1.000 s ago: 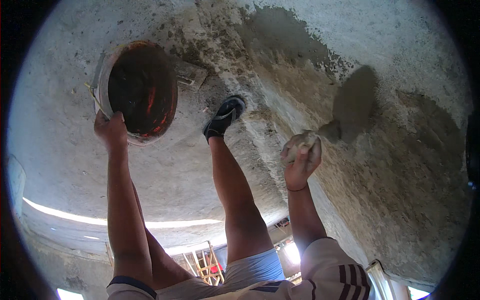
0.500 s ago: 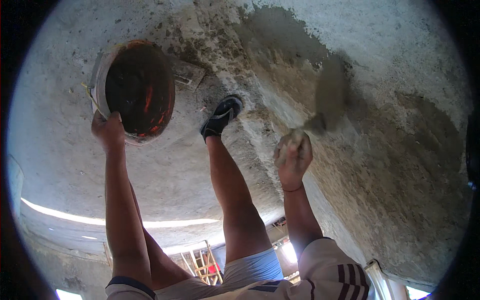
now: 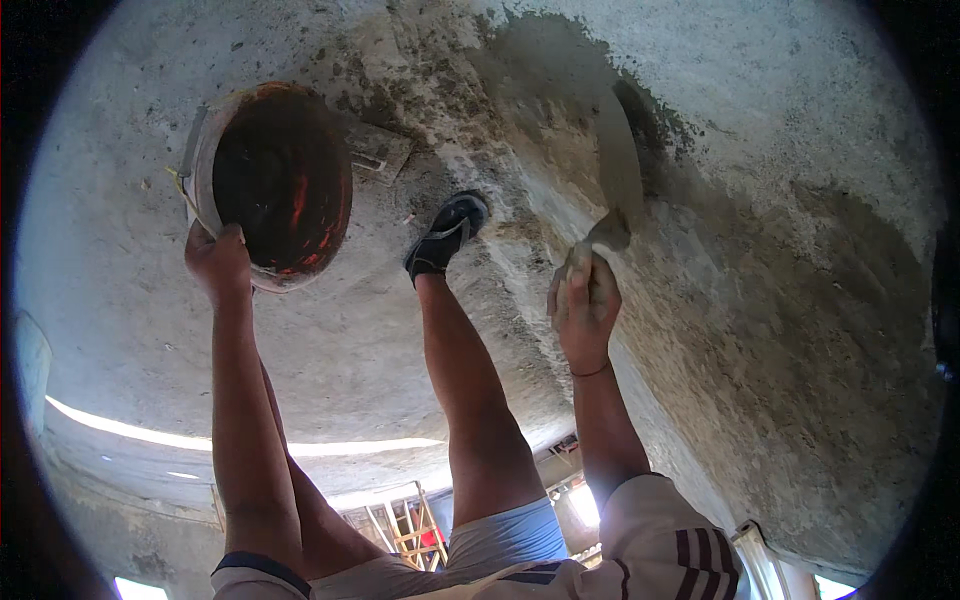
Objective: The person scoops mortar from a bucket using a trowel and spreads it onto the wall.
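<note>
My left hand [image 3: 218, 262] is closed on the thin handle of a mortar-stained bucket [image 3: 202, 165], close against its rim. The bucket's mouth is toward me, its inside dark with some orange-red streaks; how much it holds is too dark to tell. My right hand [image 3: 585, 305] grips a pointed trowel [image 3: 620, 165] by its handle. The grey-coated blade lies along the rough wall [image 3: 760, 340], just below a patch of wet grey mortar [image 3: 555, 50]. Whether the blade touches the wall, I cannot tell.
Beside the bucket, a flat plastering float [image 3: 378, 152] rests on the stained concrete floor [image 3: 330, 370]. My sandalled foot [image 3: 448, 232] stands between bucket and wall. Crumbs of mortar line the wall's base. A wooden frame [image 3: 415, 535] shows far behind my legs.
My right hand has swung the trowel blade leftward and a little upward along the wall. My left hand and the bucket have hardly moved.
</note>
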The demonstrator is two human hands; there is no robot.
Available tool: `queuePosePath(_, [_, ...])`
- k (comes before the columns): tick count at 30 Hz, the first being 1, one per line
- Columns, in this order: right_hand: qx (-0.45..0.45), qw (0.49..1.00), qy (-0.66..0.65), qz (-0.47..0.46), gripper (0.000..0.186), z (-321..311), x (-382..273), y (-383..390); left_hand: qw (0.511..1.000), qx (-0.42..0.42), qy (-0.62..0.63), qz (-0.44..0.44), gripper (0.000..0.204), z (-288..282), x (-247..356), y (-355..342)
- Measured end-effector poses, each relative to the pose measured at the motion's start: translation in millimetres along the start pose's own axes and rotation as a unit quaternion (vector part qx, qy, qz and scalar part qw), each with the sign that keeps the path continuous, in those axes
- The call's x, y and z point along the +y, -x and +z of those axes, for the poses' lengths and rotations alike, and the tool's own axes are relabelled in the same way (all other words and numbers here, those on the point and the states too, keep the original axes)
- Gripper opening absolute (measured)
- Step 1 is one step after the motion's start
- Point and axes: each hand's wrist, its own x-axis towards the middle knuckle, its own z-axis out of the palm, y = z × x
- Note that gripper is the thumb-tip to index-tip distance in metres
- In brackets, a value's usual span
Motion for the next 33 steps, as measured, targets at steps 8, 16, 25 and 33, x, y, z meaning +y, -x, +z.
queuePosePath(8, [0.087,0.995,0.000,-0.041,0.028,17.3,7.8,18.6,0.999,-0.010,-0.038,0.017,0.035,-2.1,-6.6,-7.2])
queuePosePath(16, [0.073,0.991,0.109,-0.012,0.022,7.2,19.8,-4.7,1.000,-0.006,-0.009,0.013,0.031,-1.5,1.8,-1.5])
queuePosePath(25, [0.075,0.960,0.252,-0.099,0.024,-3.0,41.7,-9.9,0.999,-0.014,-0.037,0.021,0.030,1.1,11.8,2.8])
queuePosePath(33, [0.165,0.985,0.027,-0.049,0.024,19.1,31.4,23.0,0.998,-0.008,-0.047,0.032,0.030,-0.6,12.8,3.2])
